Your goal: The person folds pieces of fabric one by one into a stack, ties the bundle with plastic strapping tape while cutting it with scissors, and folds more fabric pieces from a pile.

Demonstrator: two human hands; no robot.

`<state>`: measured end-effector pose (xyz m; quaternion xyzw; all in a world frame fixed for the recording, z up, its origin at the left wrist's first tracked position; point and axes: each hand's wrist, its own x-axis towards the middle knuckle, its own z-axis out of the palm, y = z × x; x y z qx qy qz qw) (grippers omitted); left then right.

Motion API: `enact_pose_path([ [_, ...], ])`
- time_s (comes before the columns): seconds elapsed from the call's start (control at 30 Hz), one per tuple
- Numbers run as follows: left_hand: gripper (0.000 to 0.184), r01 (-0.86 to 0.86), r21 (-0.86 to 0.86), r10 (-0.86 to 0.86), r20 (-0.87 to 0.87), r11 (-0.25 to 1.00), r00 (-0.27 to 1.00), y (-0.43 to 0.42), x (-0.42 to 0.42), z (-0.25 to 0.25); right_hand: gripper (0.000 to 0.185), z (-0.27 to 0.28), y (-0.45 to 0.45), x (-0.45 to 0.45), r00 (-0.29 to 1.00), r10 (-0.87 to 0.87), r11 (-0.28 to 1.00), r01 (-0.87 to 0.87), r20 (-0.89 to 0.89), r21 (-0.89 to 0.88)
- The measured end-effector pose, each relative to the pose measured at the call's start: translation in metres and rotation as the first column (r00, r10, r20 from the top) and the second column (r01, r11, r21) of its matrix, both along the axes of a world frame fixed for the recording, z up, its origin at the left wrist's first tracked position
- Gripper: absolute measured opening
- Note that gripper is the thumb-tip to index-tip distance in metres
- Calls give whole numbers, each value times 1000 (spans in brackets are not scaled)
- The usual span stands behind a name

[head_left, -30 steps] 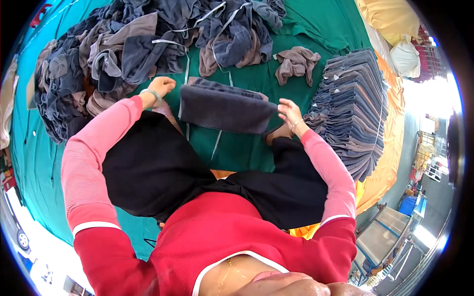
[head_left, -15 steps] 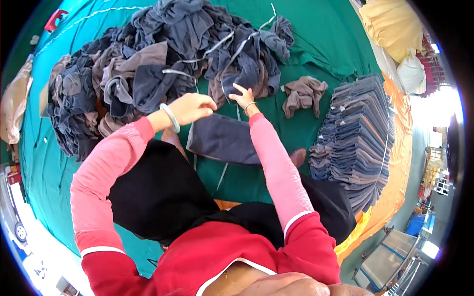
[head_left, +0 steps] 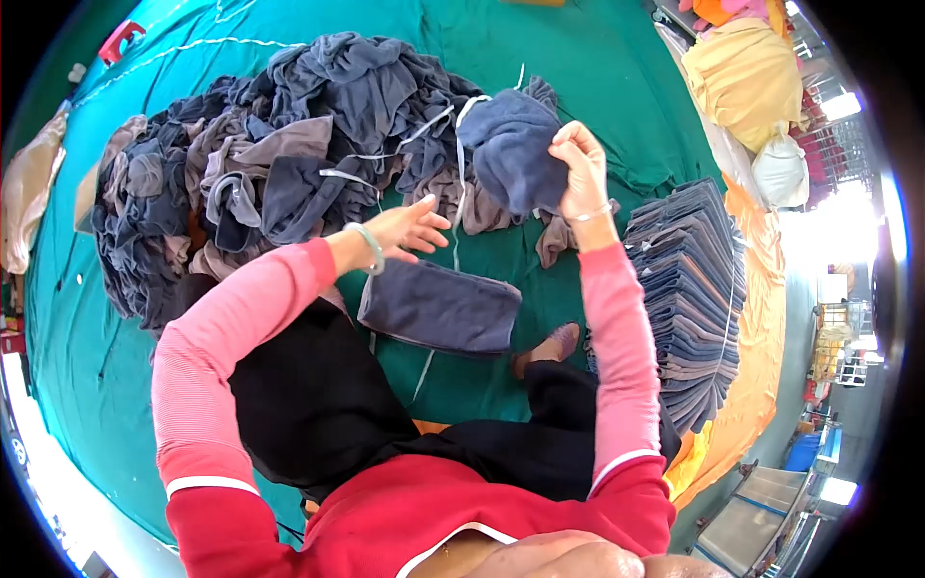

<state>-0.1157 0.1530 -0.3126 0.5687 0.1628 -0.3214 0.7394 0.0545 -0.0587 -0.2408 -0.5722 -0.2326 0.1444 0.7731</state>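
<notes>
My right hand point(head_left: 582, 171) is closed on the edge of a crumpled dark blue cloth point(head_left: 515, 149), lifted in front of the heap. A white strip hangs by the cloth's left side. My left hand point(head_left: 405, 229) is open, fingers spread, with nothing in it. Just below it a folded dark grey cloth point(head_left: 438, 308) lies flat on the green sheet, between my legs. The large heap of loose dark blue and brownish cloths point(head_left: 347, 82) spreads beyond my hands. Partly behind my right hand is a small brown cloth point(head_left: 555, 241).
On the right leans a long stack of folded cloths point(head_left: 684, 299), tied with a string. The green ground sheet point(head_left: 617, 87) lies under everything. A yellow sack point(head_left: 747, 82) and a white bag point(head_left: 780, 173) stand at the upper right. A red plastic object point(head_left: 120, 40) is at the upper left.
My right hand has taken hold of a dark blue cloth at the heap and pulled it up and to the right. My left hand has moved slightly right and down, its fingers now spread.
</notes>
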Motion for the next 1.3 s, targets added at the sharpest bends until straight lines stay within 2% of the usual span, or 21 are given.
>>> enact_pose_path([
  [0.07, 76, -55, -327, 27, -89, 944, 996, -15, 3, -5, 12, 67, -7, -44, 978, 209, 977, -210, -26, -45],
  [0.1, 69, -209, -534, 83, -250, 819, 965, -22, 6, 0, 10, 88, -14, -64, 947, 318, 939, -309, 40, -148],
  [0.13, 66, 83, -201, -4, 367, 976, 930, -25, 6, 1, 5, 111, -26, -89, 906, 422, 867, -390, 41, -311],
  [0.17, 63, 127, 264, -289, 780, 956, 556, -29, 5, 1, 11, 127, -37, -102, 719, 692, 669, -605, 63, -431],
  [0.23, 62, 144, 191, -239, 799, 971, 552, -38, 1, 24, 17, 145, -47, -130, 409, 901, 419, -736, 143, -532],
  [0.3, 59, 176, 43, -137, 814, 983, 564, -35, -8, 48, 16, 144, -71, -144, 494, 865, 437, -656, 88, -615],
  [0.37, 57, 202, -99, -39, 811, 974, 584, -56, 5, 73, 19, 131, -94, -154, 785, 593, 568, -564, -177, -599],
  [0.43, 54, 218, -234, 54, 789, 948, 612, -54, -23, 91, 32, 95, -109, -156, 944, 319, 804, -314, -80, -505],
  [0.5, 52, 224, -364, 142, 750, 904, 646, -64, -35, 113, 36, 92, -96, -175, 952, 239, 933, -280, -193, -225],
  [0.6, 49, 224, -548, 264, 671, 806, 693, -73, -44, 147, 33, 94, -97, -181, 911, 293, 898, -366, -289, -243],
  [0.67, 49, 186, -708, 385, 562, 681, 732, -70, -44, 150, 31, 80, -128, -159, 884, 382, 917, -399, -270, -9],
  [0.7, 52, -85, -466, 370, 563, 880, 739, -58, -36, 144, 31, 82, -132, -155, 869, 425, 905, -411, -255, 109],
  [0.73, 52, -60, -490, 375, 577, 870, 725, -45, -35, 143, 25, 84, -133, -168, 968, 131, 977, -90, -213, 192],
  [0.77, 51, -33, -513, 381, 591, 858, 711, -37, -36, 153, 23, 101, -131, -159, 951, 57, 982, 1, -304, 190],
  [0.93, 41, -346, -457, 566, 549, 819, 615, 6, -47, 123, 29, 108, -169, -150, 947, -139, 960, 201, -290, 193],
  [0.97, 42, -115, -803, 581, 315, 584, 750, 12, -54, 124, 29, 102, -171, -153, 952, -307, 951, 306, -14, -31],
  [1.03, 44, -208, -744, 542, 238, 635, 806, 22, -68, 131, 31, 89, -172, -164, 750, -338, 728, 591, 569, -348],
  [1.07, 47, -222, -757, 550, 210, 614, 808, 26, -73, 130, 32, 87, -180, -162, 919, -385, 909, 393, 82, -137],
  [1.1, 49, -236, -772, 559, 180, 590, 810, 25, -78, 132, 34, 97, -186, -156, 942, -240, 971, 235, -235, -49],
  [1.17, 37, -387, -545, 591, 267, 744, 761, 17, -79, 131, 34, 101, -189, -142, 937, 44, 998, -53, -347, -15],
  [1.3, 23, -625, -275, 663, 502, 731, 555, 10, -64, 89, 36, 80, -186, -115, 960, -21, 981, -33, -280, -189],
])
